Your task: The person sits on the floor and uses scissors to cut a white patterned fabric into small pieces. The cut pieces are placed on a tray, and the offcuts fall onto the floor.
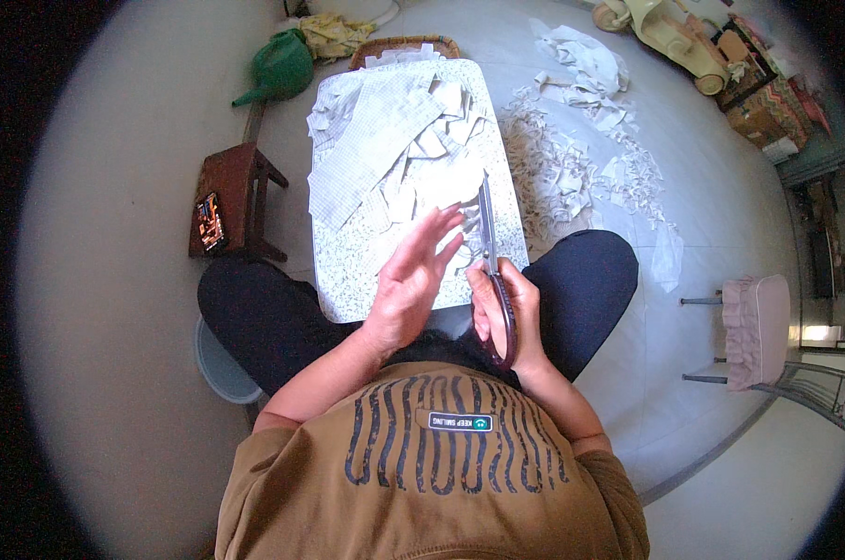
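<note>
My right hand (522, 297) grips a pair of scissors by the dark red handles (508, 329). Their metal blades (488, 220) point away from me over a small speckled table and look nearly closed. Beside them on the left is my left hand (405, 287), its thumb and fingers apart with nothing visible between them. Just past its fingertips lies a white piece of cloth (450, 182), so bright that its outline is hard to make out. A large checked cloth piece (377, 150) and several smaller cut pieces (429, 143) cover much of the speckled tabletop (338, 297).
Cloth scraps (552, 175) are heaped on the floor right of the table. A wooden stool (230, 189) bearing a phone (210, 222) stands at left, near a green watering can (282, 66). Beyond the table is a wicker basket (405, 43); a cushioned chair (758, 332) stands far right.
</note>
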`<state>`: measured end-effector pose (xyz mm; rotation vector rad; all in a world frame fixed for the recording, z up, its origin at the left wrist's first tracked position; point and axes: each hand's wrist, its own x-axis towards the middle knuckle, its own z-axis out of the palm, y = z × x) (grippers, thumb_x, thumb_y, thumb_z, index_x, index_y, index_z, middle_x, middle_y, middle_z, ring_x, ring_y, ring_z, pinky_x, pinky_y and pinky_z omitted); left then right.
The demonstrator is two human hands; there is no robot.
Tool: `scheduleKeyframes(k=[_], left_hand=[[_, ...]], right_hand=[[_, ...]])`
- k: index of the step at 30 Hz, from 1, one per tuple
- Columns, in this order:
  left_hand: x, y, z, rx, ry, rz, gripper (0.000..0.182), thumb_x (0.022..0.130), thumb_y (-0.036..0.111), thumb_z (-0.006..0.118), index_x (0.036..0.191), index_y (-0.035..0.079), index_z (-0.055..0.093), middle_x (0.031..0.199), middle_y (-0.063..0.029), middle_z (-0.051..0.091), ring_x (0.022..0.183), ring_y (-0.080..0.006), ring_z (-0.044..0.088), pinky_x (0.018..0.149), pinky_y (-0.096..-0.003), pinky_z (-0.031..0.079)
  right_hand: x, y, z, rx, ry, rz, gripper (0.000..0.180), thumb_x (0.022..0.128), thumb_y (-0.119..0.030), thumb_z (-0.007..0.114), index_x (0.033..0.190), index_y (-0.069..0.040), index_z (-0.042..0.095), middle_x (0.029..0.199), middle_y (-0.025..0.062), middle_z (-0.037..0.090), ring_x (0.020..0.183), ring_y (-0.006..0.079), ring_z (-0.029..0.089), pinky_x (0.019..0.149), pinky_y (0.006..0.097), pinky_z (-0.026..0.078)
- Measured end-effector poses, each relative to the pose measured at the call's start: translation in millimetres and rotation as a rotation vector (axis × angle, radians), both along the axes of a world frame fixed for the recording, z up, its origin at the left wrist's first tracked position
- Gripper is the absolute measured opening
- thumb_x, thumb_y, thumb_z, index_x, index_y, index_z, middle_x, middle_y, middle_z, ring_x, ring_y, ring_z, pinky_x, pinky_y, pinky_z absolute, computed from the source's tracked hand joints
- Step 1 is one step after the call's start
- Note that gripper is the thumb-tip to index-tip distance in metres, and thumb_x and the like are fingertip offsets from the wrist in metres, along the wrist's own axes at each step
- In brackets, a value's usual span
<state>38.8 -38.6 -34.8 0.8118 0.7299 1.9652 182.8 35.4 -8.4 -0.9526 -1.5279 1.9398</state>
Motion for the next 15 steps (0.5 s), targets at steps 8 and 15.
scheduleKeyframes(k=[8,15], left_hand=[[-9.9,24.5,12.8,-0.153,0.057,0.213,0.061,0.106,0.026,0.058,0.159,0.003,0.037,0.165,-0.0164,0.036,0.152,-0.0235,0.033,0.121,-0.0441,0.029],[-11.6,38.5,17.1,-0.288,-0.119,0.396,0.051,0.096,0.003,0.071,0.145,0.002,0.058,0.136,-0.0086,0.067,0.097,-0.0075,0.063,0.093,-0.0254,0.050]], right_hand=[[-4.3,-14.1,-2.3,0.068,-0.034,0.031,0.021,0.098,-0.023,0.076,0.097,-0.005,0.065,0.059,-0.0081,0.047,0.050,0.0019,0.040,0.045,0.0242,0.028],[-5.0,-14.3,-10.9,0.140,-0.036,0.053,0.018,0.097,-0.017,0.076,0.098,-0.003,0.065,0.064,-0.0075,0.051,0.057,0.0005,0.039,0.049,0.0228,0.029]])
